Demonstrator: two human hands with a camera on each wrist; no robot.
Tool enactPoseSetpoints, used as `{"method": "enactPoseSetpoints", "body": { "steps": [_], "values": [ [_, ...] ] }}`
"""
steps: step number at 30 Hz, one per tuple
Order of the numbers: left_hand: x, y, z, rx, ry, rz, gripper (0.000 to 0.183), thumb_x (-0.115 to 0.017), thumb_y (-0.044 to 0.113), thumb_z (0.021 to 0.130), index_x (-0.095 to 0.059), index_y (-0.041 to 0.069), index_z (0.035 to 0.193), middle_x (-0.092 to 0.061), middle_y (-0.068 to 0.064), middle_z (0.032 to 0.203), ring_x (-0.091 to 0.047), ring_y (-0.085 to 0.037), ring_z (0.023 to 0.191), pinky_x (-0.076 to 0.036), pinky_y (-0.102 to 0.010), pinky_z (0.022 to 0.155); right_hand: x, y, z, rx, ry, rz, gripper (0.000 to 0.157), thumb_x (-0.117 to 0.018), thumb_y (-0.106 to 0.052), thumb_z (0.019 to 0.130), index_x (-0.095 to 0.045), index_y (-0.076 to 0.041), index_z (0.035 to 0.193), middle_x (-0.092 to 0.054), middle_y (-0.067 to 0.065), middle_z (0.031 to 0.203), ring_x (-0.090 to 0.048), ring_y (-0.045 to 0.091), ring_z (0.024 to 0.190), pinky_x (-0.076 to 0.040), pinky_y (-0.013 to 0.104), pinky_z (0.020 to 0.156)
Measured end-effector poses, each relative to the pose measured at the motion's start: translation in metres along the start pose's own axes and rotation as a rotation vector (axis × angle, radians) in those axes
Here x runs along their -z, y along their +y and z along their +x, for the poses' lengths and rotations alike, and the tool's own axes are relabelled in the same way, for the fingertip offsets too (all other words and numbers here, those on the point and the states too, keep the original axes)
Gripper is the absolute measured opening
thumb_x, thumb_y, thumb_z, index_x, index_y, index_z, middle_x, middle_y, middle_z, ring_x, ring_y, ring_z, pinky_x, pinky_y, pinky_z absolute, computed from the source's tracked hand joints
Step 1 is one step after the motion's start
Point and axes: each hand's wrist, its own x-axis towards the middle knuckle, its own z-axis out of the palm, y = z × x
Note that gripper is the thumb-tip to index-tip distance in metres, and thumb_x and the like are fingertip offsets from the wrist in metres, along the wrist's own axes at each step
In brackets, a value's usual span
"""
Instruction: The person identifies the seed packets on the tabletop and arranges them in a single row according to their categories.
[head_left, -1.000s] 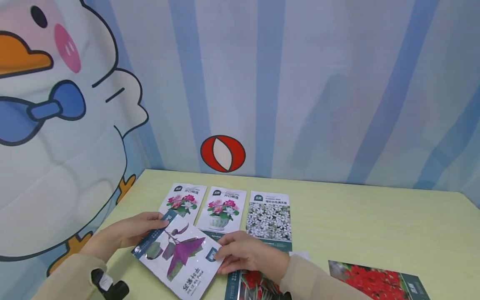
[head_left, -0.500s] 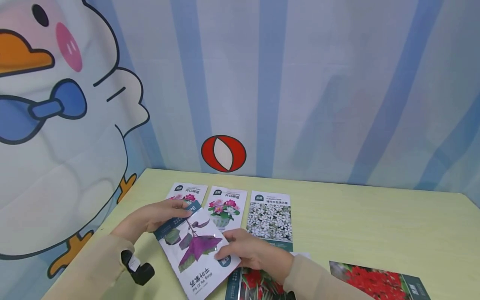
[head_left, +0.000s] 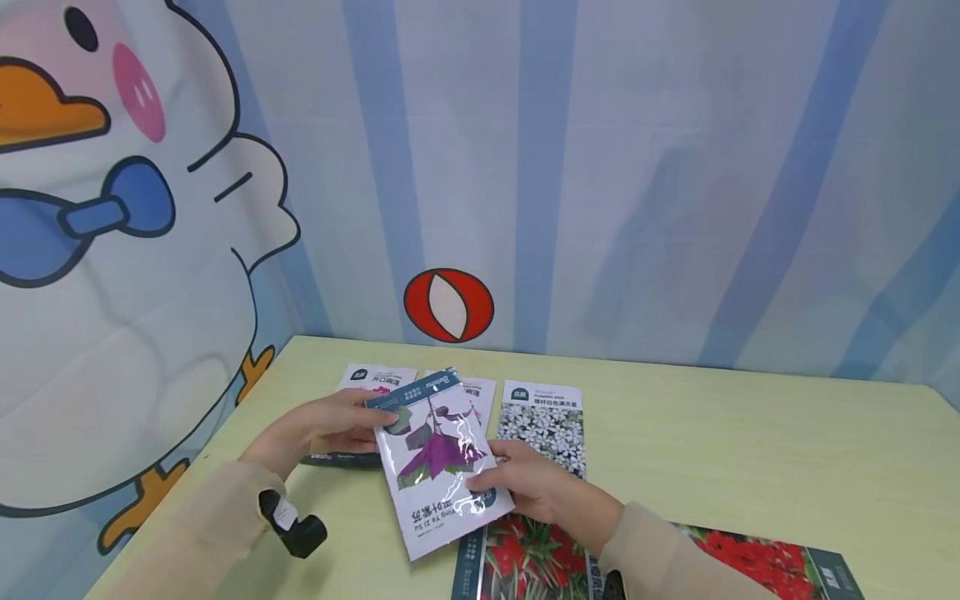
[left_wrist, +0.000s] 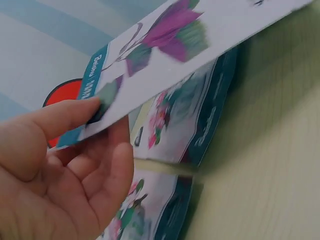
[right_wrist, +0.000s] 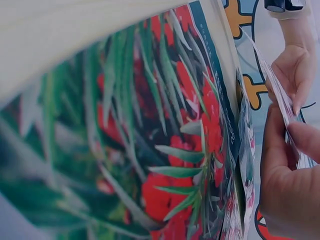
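Observation:
A white seed packet with a purple-leaf picture is held up above the table, tilted, its large lettering upside down. My left hand pinches its blue-banded end at the upper left corner, thumb on the front in the left wrist view. With thumb and fingers my right hand grips the lower right edge. Behind the held packet lie two pink-flower seed packets, partly covered by it and by the left hand. To their right is a white-flower seed packet, its lower part hidden by the right hand.
A red-flower seed packet lies below the right hand. Another red-flower packet is farther right, partly behind the right sleeve. The pale yellow table ends at a striped cloth backdrop. A black wrist camera sits on the left wrist.
The purple-leaf packet has moved right and away from me, turning more upright. Both hands moved with it, keeping their grip. It now covers most of the second pink-flower packet.

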Motion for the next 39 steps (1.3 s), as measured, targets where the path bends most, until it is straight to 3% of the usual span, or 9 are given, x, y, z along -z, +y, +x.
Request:
{"method": "enactPoseSetpoints", "body": {
  "steps": [5,9,18,24,28,33,39],
  "values": [
    [-0.019,0.0,0.008,-0.005,0.002,-0.182,0.055,-0.065,0.017,0.088,-0.041,0.002,0.135,-0.061,-0.016,0.108,-0.064,-0.024,0.086,-0.054,-0.033,0.078,-0.001,-0.002,0.002,0.061,0.109,0.057,0.055,-0.059,0.005,0.085,-0.037,0.006,0.135,-0.061,0.018,0.113,-0.062,0.031,0.101,-0.051,0.039,0.085],
    [-0.039,0.003,0.014,-0.035,-0.035,-0.249,0.049,-0.063,0.013,0.089,-0.046,0.004,0.134,-0.063,-0.016,0.109,-0.064,-0.027,0.09,-0.053,-0.038,0.081,-0.002,-0.005,0.002,0.101,0.2,0.085,0.054,-0.058,0.002,0.087,-0.037,0.005,0.136,-0.056,0.021,0.121,-0.06,0.031,0.105,-0.05,0.039,0.087],
    [-0.062,0.012,0.022,-0.057,-0.044,-0.28,0.044,-0.063,0.012,0.089,-0.049,0.006,0.13,-0.064,-0.015,0.109,-0.065,-0.024,0.09,-0.053,-0.036,0.08,0.012,-0.01,0.002,0.089,0.297,0.058,0.049,-0.061,-0.004,0.087,-0.044,0.003,0.132,-0.056,0.02,0.12,-0.061,0.031,0.102,-0.05,0.04,0.086],
    [-0.078,0.016,0.029,-0.111,-0.085,-0.301,0.043,-0.062,0.01,0.089,-0.049,0.003,0.129,-0.064,-0.016,0.111,-0.065,-0.027,0.095,-0.053,-0.036,0.08,0.035,-0.015,0.0,0.088,0.379,0.064,0.037,-0.057,-0.008,0.091,-0.051,0.004,0.126,-0.059,0.021,0.116,-0.062,0.031,0.098,-0.05,0.044,0.085],
    [-0.09,0.02,0.035,-0.122,-0.1,-0.328,0.042,-0.062,0.009,0.089,-0.049,0.002,0.129,-0.064,-0.017,0.111,-0.064,-0.027,0.095,-0.053,-0.036,0.08,0.053,-0.017,-0.005,0.065,0.404,0.031,0.039,-0.056,-0.01,0.092,-0.049,0.004,0.128,-0.06,0.021,0.115,-0.063,0.028,0.094,-0.051,0.041,0.083],
    [-0.104,0.026,0.043,-0.096,-0.052,-0.334,0.043,-0.061,0.005,0.088,-0.048,0.004,0.13,-0.063,-0.017,0.108,-0.062,-0.021,0.086,-0.054,-0.029,0.073,0.073,-0.02,-0.015,0.037,0.408,0.012,0.044,-0.057,-0.01,0.091,-0.046,0.005,0.131,-0.062,0.019,0.111,-0.064,0.022,0.088,-0.053,0.035,0.08],
    [-0.124,0.035,0.046,-0.115,-0.018,-0.246,0.042,-0.06,0.002,0.087,-0.05,0.004,0.128,-0.064,-0.016,0.104,-0.059,-0.017,0.079,-0.05,-0.021,0.061,0.096,-0.023,-0.028,-0.009,0.438,-0.011,0.046,-0.057,-0.014,0.091,-0.045,0.007,0.131,-0.067,0.01,0.095,-0.063,0.016,0.079,-0.054,0.025,0.07]
  ]
}}
